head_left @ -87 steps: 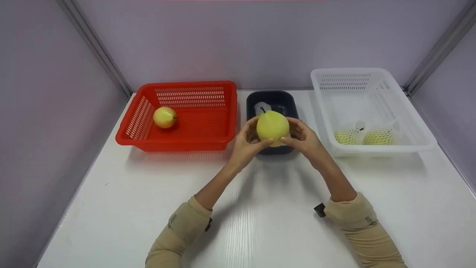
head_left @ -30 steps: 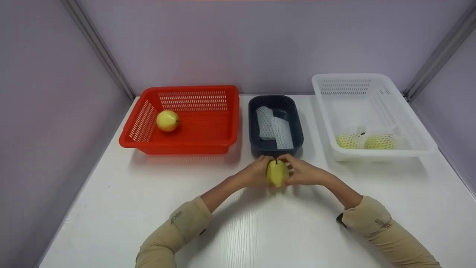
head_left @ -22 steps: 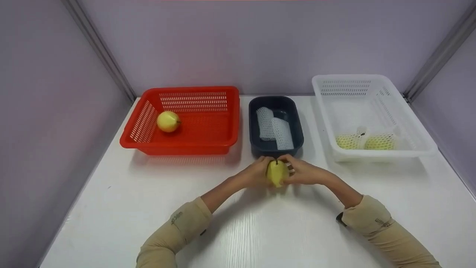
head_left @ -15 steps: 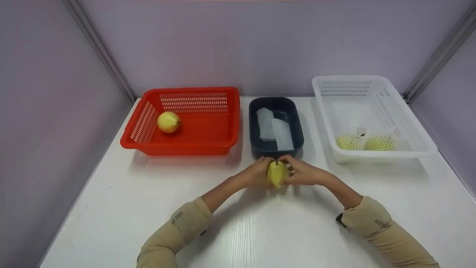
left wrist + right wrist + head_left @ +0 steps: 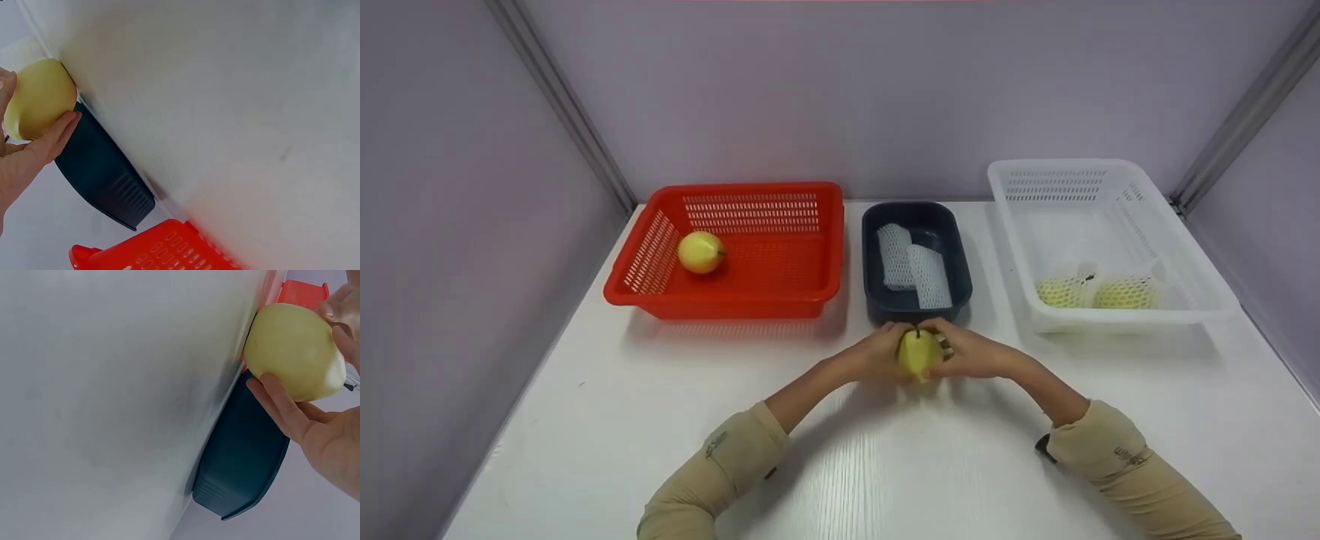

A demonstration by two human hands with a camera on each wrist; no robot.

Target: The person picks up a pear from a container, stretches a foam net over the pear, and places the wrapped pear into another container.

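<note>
A yellow-green pear [image 5: 919,354], bare and stem-up, is held between both hands just in front of the dark blue bin [image 5: 916,314]. The left hand [image 5: 877,354] grips its left side, and the right hand [image 5: 971,354] grips the opposite side. In the left wrist view, fingers and thumb press on the pear [image 5: 42,98]. The right wrist view has the pear [image 5: 292,349] low by the tabletop; whether it touches is unclear. Inside the bin lie two white foam net sleeves, a left one [image 5: 895,259] and a right one [image 5: 930,277].
To the left, a red basket [image 5: 735,306] contains one bare pear [image 5: 701,252]. A white basket [image 5: 1132,318] at right contains two netted pears, one [image 5: 1061,292] beside the other [image 5: 1125,292]. Panel walls [image 5: 840,97] border the white table [image 5: 585,450].
Both hands have brought the pear down from above the dark blue bin to the table area before it, uncovering the net sleeves. Over the last second the hands have barely moved; the view tilted slightly.
</note>
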